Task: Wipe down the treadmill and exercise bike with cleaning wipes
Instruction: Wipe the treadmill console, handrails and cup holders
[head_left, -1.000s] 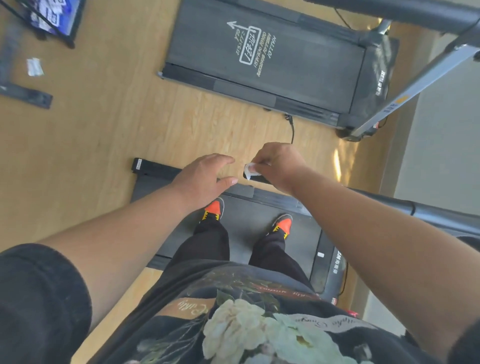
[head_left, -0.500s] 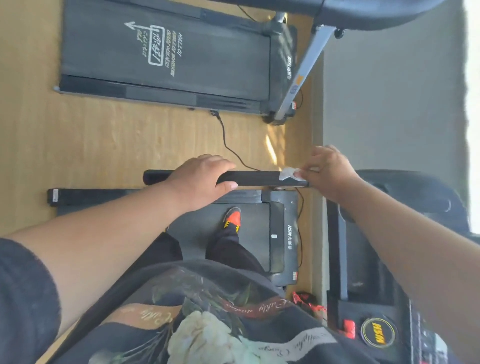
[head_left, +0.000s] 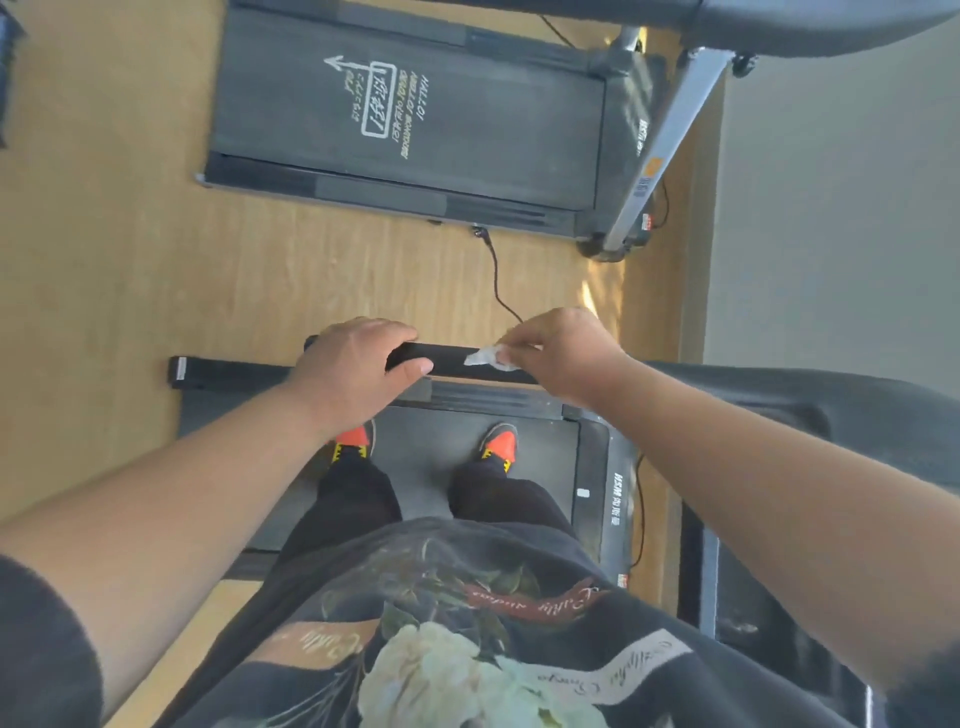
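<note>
Wipe, white and crumpled, lies on the black handrail of the treadmill, pinched by the right hand. Left hand grips the same handrail near its free end. Both shoes stand on the belt, and another treadmill lies beyond on the wooden floor.

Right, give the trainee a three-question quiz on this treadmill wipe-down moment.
1. True or false: the left hand grips the black handrail.
2. Which hand holds the wipe? A) left B) right C) neither
3. Fill in: the person's shoes stand on the treadmill ____.

Key: 1 true. 2 B, the right hand pinches it against the handrail. 3 belt.
</note>
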